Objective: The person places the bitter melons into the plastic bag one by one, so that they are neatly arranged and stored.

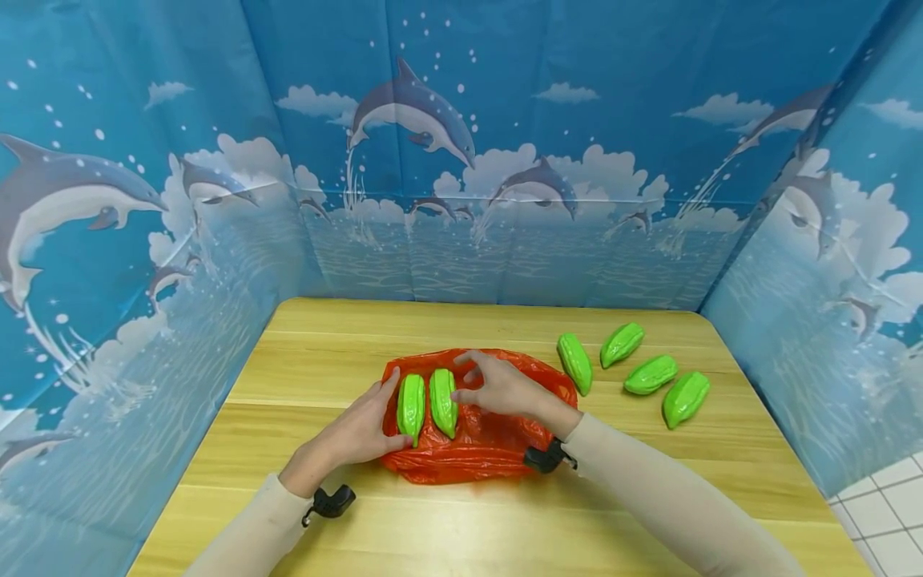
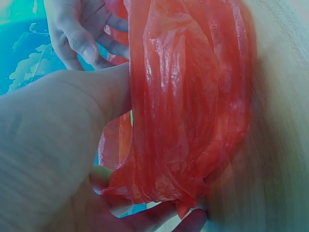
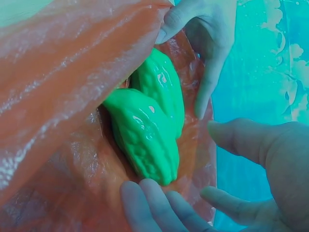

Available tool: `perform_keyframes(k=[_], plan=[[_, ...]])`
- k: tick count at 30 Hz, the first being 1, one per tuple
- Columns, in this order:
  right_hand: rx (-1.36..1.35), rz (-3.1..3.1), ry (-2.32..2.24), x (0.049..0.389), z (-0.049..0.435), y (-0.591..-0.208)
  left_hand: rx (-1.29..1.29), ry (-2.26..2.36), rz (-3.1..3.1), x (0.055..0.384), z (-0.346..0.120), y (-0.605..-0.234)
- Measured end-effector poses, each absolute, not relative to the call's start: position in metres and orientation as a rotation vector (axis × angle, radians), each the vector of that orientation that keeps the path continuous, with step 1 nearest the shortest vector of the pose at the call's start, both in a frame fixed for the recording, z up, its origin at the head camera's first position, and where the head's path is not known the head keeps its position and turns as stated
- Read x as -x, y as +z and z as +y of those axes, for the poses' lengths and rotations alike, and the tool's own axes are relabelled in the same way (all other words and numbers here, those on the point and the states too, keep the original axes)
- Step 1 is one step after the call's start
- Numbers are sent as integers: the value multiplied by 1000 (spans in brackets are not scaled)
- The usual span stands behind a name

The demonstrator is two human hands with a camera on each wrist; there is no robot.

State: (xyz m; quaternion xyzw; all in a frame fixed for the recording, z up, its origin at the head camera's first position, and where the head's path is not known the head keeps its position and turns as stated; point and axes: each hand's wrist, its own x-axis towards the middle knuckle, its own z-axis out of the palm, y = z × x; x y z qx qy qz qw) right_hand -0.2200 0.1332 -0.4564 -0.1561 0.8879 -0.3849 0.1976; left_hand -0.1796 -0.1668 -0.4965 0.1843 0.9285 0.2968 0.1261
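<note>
A red plastic bag [image 1: 497, 433] lies on the table with its mouth spread. Two glossy green bitter melons [image 1: 411, 405] [image 1: 443, 403] lie side by side inside it. At the bag's left end is my left hand [image 1: 360, 429], thumb over the front rim and fingers spread along the side. Part of that hand is hidden behind the bag [image 2: 178, 106] in the left wrist view. Right beside the nearer bitter melon [image 3: 147, 135], my right hand [image 1: 501, 385] hovers over the bag with fingers apart and nothing in its grasp.
Several more bitter melons [image 1: 649, 374] lie loose on the wooden table [image 1: 288, 377], to the right of the bag. A blue curtain [image 1: 505, 248] printed with dolphins stands behind the table and along both sides. White tiles [image 1: 890, 497] show at the lower right.
</note>
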Motion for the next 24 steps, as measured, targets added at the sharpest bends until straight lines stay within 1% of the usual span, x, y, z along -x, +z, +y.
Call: perform_keyframes(k=[24], plan=[[480,2497,-1130,220,151,-452,-535,870,2712,182,-166,-499]])
